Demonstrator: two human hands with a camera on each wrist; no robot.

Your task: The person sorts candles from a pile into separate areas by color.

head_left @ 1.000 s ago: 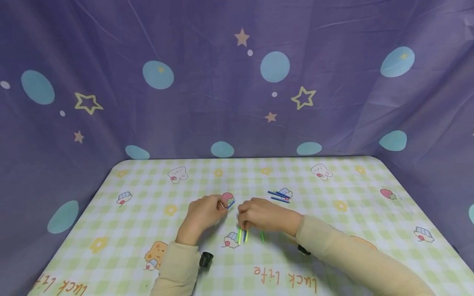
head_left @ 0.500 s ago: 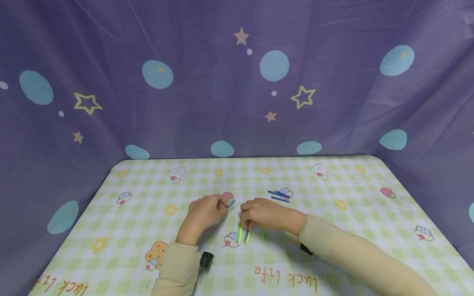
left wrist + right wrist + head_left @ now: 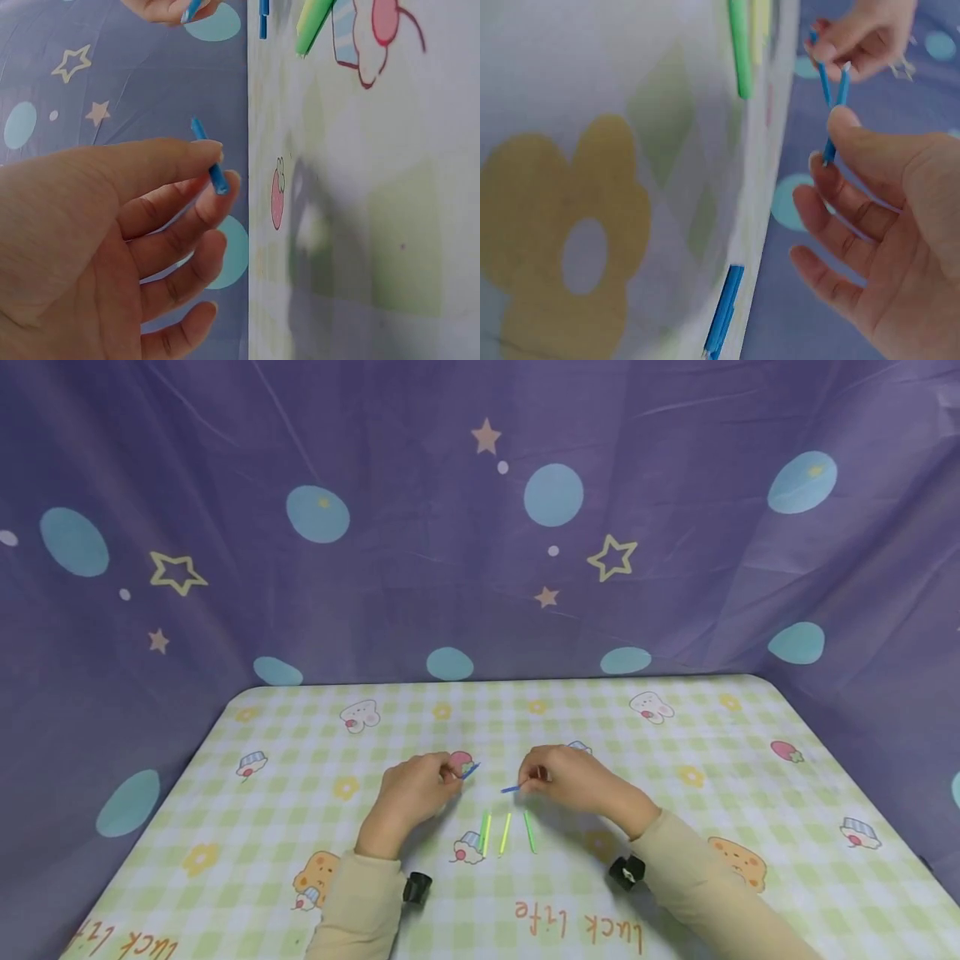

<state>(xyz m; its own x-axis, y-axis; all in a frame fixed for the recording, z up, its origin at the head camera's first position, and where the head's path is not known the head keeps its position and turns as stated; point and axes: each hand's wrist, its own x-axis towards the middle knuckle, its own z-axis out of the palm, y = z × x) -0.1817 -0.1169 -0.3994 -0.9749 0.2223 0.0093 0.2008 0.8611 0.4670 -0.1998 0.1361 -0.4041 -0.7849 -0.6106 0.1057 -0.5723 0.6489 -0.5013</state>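
My left hand [image 3: 415, 789] pinches a thin blue stick [image 3: 471, 771] between thumb and index finger, above the table; the stick [image 3: 199, 129] shows at both ends of the pinch in the left wrist view. Across from it, my right hand [image 3: 577, 783] pinches another blue stick [image 3: 510, 789] by thumb and fingertip, its free end pointing left. In the right wrist view this stick [image 3: 842, 90] seems to overlap the left hand's one; the head view has them apart. Below the hands lie a green stick [image 3: 530, 832] and a yellow stick [image 3: 505, 835], with another green and yellow pair further left.
More blue sticks [image 3: 724, 311] lie on the table, seen in the right wrist view and hidden behind my right hand in the head view. The table has a checked cloth [image 3: 300, 810] with printed pictures. A purple curtain [image 3: 420, 602] hangs behind it.
My right hand has lifted a blue stick from among the green and yellow ones and moved right and away from me. It now covers the blue sticks at the back. My left hand stays nearly still.
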